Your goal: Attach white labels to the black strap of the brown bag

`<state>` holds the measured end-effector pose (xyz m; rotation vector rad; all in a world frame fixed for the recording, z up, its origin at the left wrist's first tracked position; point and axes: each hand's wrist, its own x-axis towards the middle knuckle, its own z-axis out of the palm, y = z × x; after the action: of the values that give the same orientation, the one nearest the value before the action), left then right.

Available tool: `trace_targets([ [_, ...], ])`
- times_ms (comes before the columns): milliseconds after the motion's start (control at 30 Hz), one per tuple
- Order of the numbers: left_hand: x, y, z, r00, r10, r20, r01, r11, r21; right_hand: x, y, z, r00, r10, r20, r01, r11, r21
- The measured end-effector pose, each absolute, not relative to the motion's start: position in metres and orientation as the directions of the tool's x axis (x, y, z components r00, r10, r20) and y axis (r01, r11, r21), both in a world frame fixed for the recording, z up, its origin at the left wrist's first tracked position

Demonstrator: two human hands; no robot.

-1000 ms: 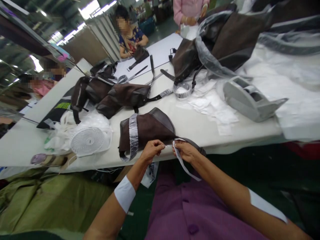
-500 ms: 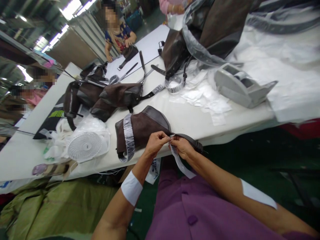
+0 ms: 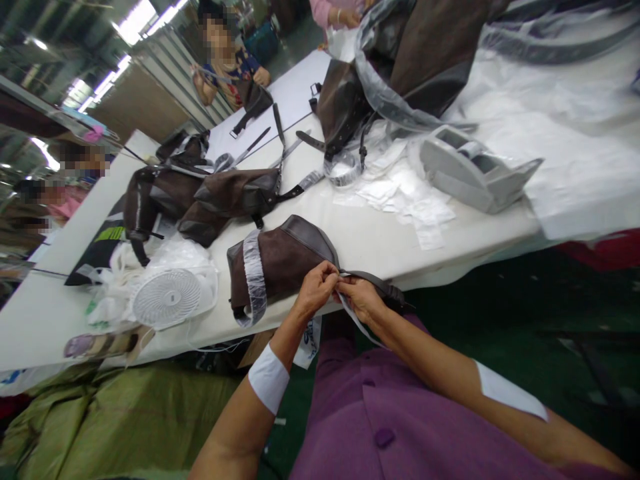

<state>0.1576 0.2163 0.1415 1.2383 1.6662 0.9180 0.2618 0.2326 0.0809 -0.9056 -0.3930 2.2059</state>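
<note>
A dark brown bag [image 3: 287, 257] lies at the table's front edge, with a plastic-wrapped strap [image 3: 255, 270] across its left part. My left hand [image 3: 318, 288] is closed in a pinch at the bag's right end. Close against it, my right hand [image 3: 365, 299] is closed too, its fingertips meeting the left ones. Between them they grip a pale translucent plastic strip [image 3: 356, 321], whose loose end hangs below toward my lap. A dark strap [image 3: 373, 277] runs from the bag behind my right hand. The fingertips hide exactly where strip and strap meet.
Left of the bag stands a white fan [image 3: 167, 298]. Farther back lie more brown bags [image 3: 235, 197]. A grey tape dispenser [image 3: 475, 167] sits right, beside white sheets [image 3: 407, 200]. Across the table a co-worker [image 3: 230, 73] handles a dark bag; another person's pink sleeve [image 3: 325, 12] shows behind.
My hands have drawn closer together at the strap. The hanging strip has turned and now looks narrower. The co-worker opposite has raised one hand from the table.
</note>
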Motion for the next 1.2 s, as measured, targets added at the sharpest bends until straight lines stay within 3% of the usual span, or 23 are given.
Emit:
trace_targets([
  [133,0.166,0.199,0.132,-0.466,0.877,-0.119,0.137,0.205,0.969,0.258,0.235,0.084,-0.469,0.642,-0.607,-0.432,-0.766,-0.476],
  [233,0.169,0.183,0.12,-0.595,0.776,-0.209,0.111,0.336,0.935,0.258,0.234,0.084,-0.471,0.597,-0.649,-0.394,-0.801,-0.45],
  [400,0.158,0.173,0.103,-0.55,0.819,-0.164,0.335,0.397,0.855,0.26,0.231,0.083,-0.481,0.587,-0.652,-0.333,-0.81,-0.483],
  [533,0.151,0.177,0.096,-0.517,0.824,-0.231,0.309,0.431,0.848,0.263,0.23,0.081,-0.491,0.569,-0.66,-0.32,-0.822,-0.471],
  [700,0.161,0.181,0.098,-0.544,0.816,-0.195,0.332,0.423,0.843,0.266,0.229,0.083,-0.461,0.602,-0.652,-0.335,-0.798,-0.501],
  [933,0.171,0.185,0.095,-0.554,0.762,-0.334,0.023,0.416,0.909,0.265,0.225,0.093,-0.4,0.634,-0.662,-0.366,-0.772,-0.52],
  [1067,0.172,0.186,0.094,-0.601,0.731,-0.322,-0.021,0.388,0.921,0.261,0.218,0.092,-0.284,0.726,-0.627,-0.41,-0.683,-0.605],
  [1200,0.176,0.185,0.094,-0.606,0.7,-0.379,-0.145,0.371,0.917,0.258,0.214,0.092,-0.289,0.654,-0.699,-0.508,-0.724,-0.466],
])
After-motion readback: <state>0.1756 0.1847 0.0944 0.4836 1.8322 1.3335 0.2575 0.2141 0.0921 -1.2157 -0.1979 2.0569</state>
